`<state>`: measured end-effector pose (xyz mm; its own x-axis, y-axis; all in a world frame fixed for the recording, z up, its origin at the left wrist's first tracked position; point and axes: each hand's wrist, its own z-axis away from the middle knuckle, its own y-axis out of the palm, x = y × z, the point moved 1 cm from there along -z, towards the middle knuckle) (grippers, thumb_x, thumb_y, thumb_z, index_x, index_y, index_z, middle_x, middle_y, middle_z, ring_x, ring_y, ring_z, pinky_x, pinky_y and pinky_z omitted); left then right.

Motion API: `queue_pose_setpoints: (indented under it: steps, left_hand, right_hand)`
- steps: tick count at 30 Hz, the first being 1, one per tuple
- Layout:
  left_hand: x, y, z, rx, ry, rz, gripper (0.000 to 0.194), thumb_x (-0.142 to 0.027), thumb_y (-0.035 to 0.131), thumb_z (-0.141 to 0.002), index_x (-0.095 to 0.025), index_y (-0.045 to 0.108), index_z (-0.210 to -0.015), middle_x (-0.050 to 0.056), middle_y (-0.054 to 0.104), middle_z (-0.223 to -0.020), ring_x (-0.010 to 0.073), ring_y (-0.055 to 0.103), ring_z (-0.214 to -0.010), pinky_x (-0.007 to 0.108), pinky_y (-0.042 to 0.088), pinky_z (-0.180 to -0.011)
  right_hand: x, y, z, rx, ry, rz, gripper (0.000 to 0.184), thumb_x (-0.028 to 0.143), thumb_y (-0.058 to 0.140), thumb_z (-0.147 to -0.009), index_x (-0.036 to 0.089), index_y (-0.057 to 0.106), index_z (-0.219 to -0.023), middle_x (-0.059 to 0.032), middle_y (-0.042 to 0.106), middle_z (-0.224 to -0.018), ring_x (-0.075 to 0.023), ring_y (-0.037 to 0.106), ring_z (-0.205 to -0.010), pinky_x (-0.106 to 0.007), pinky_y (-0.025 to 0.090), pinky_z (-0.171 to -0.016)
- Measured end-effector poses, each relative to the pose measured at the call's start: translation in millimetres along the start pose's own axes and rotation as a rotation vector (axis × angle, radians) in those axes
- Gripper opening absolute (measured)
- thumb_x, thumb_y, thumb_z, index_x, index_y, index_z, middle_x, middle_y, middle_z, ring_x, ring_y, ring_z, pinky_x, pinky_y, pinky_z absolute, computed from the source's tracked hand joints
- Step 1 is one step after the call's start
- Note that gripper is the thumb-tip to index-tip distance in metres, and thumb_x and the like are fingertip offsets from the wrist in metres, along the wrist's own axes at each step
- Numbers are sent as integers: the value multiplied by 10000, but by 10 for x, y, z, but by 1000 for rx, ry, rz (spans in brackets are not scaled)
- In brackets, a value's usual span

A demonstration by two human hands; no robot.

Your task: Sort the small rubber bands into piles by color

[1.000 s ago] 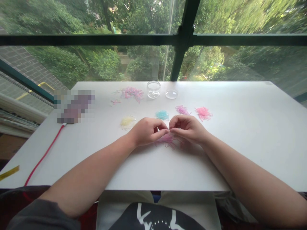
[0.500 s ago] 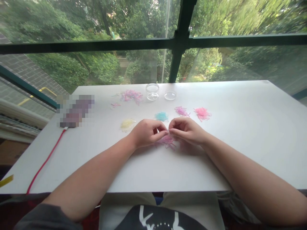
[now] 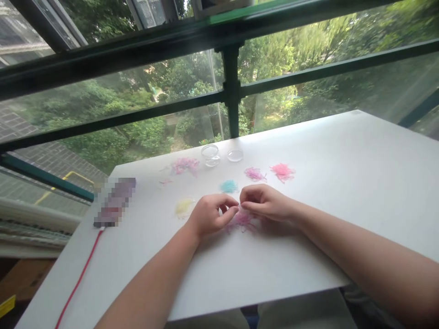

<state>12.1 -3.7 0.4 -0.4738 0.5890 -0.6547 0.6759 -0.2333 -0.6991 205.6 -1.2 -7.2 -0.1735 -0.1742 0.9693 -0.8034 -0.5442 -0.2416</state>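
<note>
My left hand (image 3: 214, 213) and my right hand (image 3: 262, 201) meet fingertip to fingertip over the table. Thumb and forefinger of each are pinched together; whatever sits between them is too small to make out. Just below the fingertips lies a pile of pink-purple bands (image 3: 243, 220), partly covered by the hands. A blue pile (image 3: 228, 186) lies just beyond the fingers. To the left of my left hand is a pale yellow pile (image 3: 184, 207). Past my right hand are a purple pile (image 3: 254, 173) and a bright pink pile (image 3: 282, 172).
At the back of the white table (image 3: 343, 183) stand a clear round container (image 3: 210, 156) and a clear lid (image 3: 235, 156). Left of them lies a mixed pink-purple pile (image 3: 185, 166). A blurred-out device (image 3: 115, 201) with a red cable (image 3: 80, 276) is at the left edge.
The view has tilted and shifted, so the table appears lower and slanted. Both hands stay pinched together above the same pile, with little visible change between them.
</note>
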Motion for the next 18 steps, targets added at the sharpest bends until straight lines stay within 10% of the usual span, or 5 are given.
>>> queue_pose_setpoints:
  steps: [18]
  left_hand:
    - [42,24,-10,34,-78,35,110,-252,601,-793,-167,651,-746,-29,639,-635,53,495,-530,170,395,-550]
  right_hand:
    - [-2,-26,-10,-30,-75,306,77,171,507,-789,152,570,-751,26,506,-626,-85,455,-571,-203,359,-543]
